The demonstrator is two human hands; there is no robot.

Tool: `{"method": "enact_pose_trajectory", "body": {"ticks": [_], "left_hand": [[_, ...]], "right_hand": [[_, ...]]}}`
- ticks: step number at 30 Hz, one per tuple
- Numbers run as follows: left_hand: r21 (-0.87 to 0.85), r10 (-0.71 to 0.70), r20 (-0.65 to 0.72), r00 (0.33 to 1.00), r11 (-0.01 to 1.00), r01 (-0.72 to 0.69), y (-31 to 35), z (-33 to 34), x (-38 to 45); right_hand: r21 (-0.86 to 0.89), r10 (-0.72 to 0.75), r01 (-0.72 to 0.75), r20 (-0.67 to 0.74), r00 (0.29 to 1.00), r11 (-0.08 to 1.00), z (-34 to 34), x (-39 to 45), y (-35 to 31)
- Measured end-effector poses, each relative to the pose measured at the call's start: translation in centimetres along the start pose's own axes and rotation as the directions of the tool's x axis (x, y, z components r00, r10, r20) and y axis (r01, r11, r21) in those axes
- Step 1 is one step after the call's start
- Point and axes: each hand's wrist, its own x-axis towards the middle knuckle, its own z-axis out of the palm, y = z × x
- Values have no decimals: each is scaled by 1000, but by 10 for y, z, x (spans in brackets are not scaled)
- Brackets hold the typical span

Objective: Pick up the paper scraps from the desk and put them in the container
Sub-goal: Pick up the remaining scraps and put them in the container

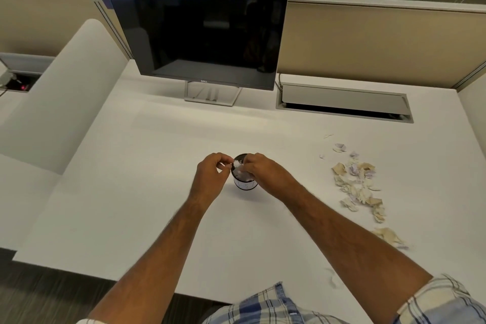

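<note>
Centrally, on the white desk top (pixel 131 192), a small round dark container with a pale label band (pixel 245 183), upright, already part-filled with white paper; both bare hands meeting over its rim; left hand (pixel 210 173) at the rim's left side, fingertips pinched on a small white paper scrap (pixel 236 163) just above the opening; right hand (pixel 259 167) at the rim's right side, fingers curled down onto the paper inside, whether gripping a piece cannot be told; well to the right of the container, a loose heap of crumpled cream, white and pale lilac paper scraps (pixel 359 181) strung toward the near edge, with a few stray bits apart from it; behind, a black flat monitor on a silver stand (pixel 197 29), screen dark; right of the stand, a grey cable hatch set into the desk (pixel 342 100), lid partly raised; near the bottom edge, a blue and white checked shirt (pixel 263 308)
</note>
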Motion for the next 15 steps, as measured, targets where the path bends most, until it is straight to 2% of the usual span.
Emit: {"method": "enact_pose_trajectory", "body": {"ticks": [3, 6, 11, 15], "left_hand": [[21, 14, 7, 1000, 1000, -14, -1, -1, 0], [25, 13, 3, 1000, 1000, -13, -4, -1, -1], [36, 9, 5, 1000, 999, -9, -3, 0, -1], [12, 3, 2, 1000, 1000, -3, 5, 3, -3]], "right_hand": [[-138, -34, 42, 61, 998, 990, -4, 8, -4], [-139, -19, 19, -4, 1000, 990, -5, 8, -5], [-35, 40, -47, -184, 982, 998, -11, 2, -3], [187, 237, -188, -289, 927, 964, -19, -4, 7]]}}
